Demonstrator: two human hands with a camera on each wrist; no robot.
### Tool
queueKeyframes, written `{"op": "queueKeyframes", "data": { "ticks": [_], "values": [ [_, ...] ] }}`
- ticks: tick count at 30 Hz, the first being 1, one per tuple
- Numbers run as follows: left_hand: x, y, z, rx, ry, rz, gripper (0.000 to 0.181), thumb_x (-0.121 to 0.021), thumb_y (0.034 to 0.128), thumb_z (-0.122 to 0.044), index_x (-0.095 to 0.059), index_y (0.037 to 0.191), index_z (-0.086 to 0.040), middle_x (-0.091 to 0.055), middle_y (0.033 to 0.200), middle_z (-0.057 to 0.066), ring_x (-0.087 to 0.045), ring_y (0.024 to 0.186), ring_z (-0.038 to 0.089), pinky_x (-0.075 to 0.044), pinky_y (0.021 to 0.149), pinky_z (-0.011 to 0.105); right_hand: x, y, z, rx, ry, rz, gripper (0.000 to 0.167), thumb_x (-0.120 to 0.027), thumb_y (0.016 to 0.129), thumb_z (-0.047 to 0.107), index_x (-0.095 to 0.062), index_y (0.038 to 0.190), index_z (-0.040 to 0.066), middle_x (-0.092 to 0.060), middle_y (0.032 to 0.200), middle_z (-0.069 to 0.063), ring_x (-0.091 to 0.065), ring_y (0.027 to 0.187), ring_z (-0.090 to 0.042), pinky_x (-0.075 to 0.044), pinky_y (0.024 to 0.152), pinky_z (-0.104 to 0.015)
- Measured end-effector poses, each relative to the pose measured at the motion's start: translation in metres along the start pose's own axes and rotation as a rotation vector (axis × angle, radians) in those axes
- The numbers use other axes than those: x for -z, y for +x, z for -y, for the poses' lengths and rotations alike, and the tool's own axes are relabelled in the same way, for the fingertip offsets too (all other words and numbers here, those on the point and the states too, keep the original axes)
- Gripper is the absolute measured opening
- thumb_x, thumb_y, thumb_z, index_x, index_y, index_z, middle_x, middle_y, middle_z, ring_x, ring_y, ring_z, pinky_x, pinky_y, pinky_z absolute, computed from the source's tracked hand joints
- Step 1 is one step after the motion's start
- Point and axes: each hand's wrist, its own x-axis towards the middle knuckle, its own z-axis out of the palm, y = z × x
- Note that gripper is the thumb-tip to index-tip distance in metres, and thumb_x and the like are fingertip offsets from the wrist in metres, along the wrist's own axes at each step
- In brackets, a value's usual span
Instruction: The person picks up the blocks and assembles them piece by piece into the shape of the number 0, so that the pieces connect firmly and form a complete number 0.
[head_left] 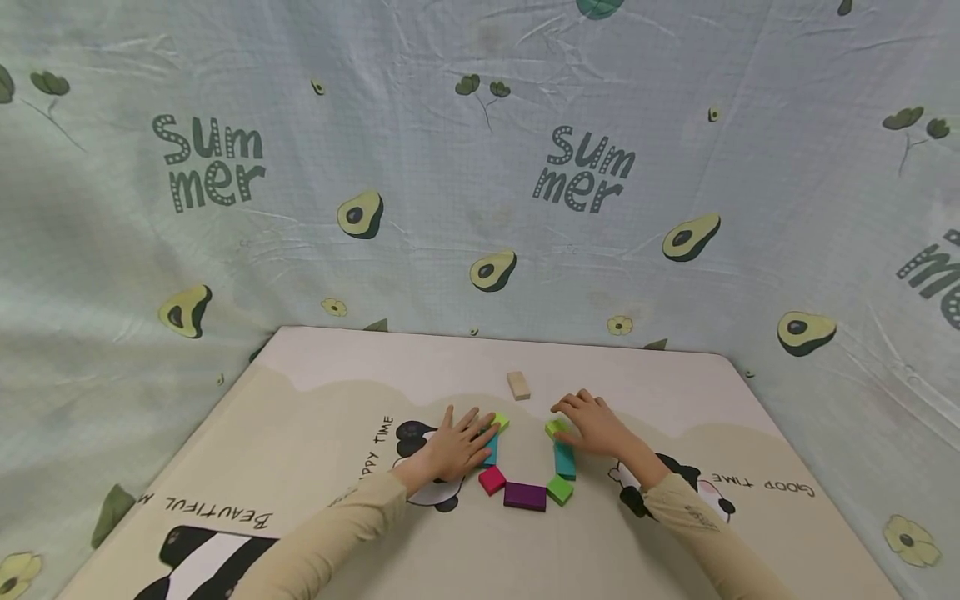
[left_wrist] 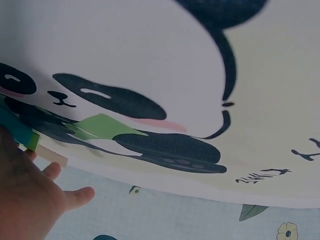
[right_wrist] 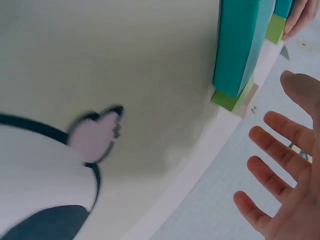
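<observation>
Coloured blocks form a U on the table. My left hand [head_left: 453,447], fingers spread, rests against the left blue block [head_left: 492,451] and reaches the lime block [head_left: 502,422] at its far end. Across from it, my right hand [head_left: 597,426] hovers with loosely bent fingers beside the right lime block [head_left: 552,427] and blue block [head_left: 565,462]. In the right wrist view its fingers [right_wrist: 272,175] are apart and hold nothing. A red block [head_left: 492,480], a purple block [head_left: 525,497] and a green block [head_left: 559,490] make up the near side.
A plain wooden block [head_left: 518,386] lies beyond the U, toward the back. Panda drawings and lettering cover the table mat [head_left: 300,450]. Behind the table's far edge hangs a pale cloth [head_left: 420,275] printed with avocados.
</observation>
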Motion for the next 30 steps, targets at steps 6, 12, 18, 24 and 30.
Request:
{"op": "queueKeyframes", "data": {
  "ticks": [6,12,18,24,30],
  "values": [
    [0.0,-0.001,0.0,0.0,0.004,-0.004,0.048,-0.024,0.0966,-0.039,-0.027,0.141,-0.021,-0.026,0.147,-0.002,-0.026,0.135,0.023,-0.025,0.103,0.053,-0.002,0.02,-0.006,0.0,-0.06,-0.03,0.031,-0.061,0.082,0.029,-0.06,0.108,0.012,-0.06,0.106,-0.004,-0.047,0.093,-0.022,-0.039,0.072,-0.042],
    [-0.004,-0.001,0.001,0.004,0.007,-0.002,0.049,-0.025,0.0962,-0.04,-0.025,0.142,-0.022,-0.025,0.147,-0.002,-0.027,0.135,0.024,-0.025,0.103,0.054,-0.007,0.037,-0.007,0.044,-0.091,0.004,0.027,-0.058,0.085,0.027,-0.06,0.108,0.013,-0.061,0.104,-0.003,-0.047,0.093,-0.021,-0.04,0.074,-0.043],
    [-0.007,-0.001,0.001,0.007,0.007,-0.002,0.049,-0.025,0.0962,-0.041,-0.024,0.142,-0.022,-0.023,0.148,-0.003,-0.027,0.134,0.024,-0.026,0.102,0.054,-0.014,0.051,-0.005,0.106,-0.147,0.023,0.027,-0.059,0.084,0.026,-0.06,0.109,0.014,-0.06,0.103,-0.002,-0.047,0.092,-0.02,-0.041,0.072,-0.04],
    [-0.005,0.0,-0.001,0.016,0.022,0.013,0.049,-0.022,0.0965,-0.041,-0.023,0.142,-0.023,-0.022,0.148,-0.004,-0.028,0.134,0.023,-0.026,0.103,0.053,-0.017,0.063,-0.003,0.088,-0.177,0.057,0.032,-0.057,0.086,0.028,-0.056,0.116,0.015,-0.058,0.109,-0.005,-0.048,0.096,-0.024,-0.043,0.075,-0.043],
    [0.0,-0.003,-0.002,0.011,0.025,0.018,0.049,-0.022,0.0967,-0.04,-0.023,0.142,-0.022,-0.023,0.148,-0.003,-0.029,0.134,0.023,-0.027,0.102,0.052,-0.021,0.075,-0.003,0.048,-0.223,0.13,0.036,-0.052,0.089,0.03,-0.052,0.123,0.021,-0.058,0.11,-0.004,-0.046,0.095,-0.023,-0.042,0.077,-0.043]
  ]
}}
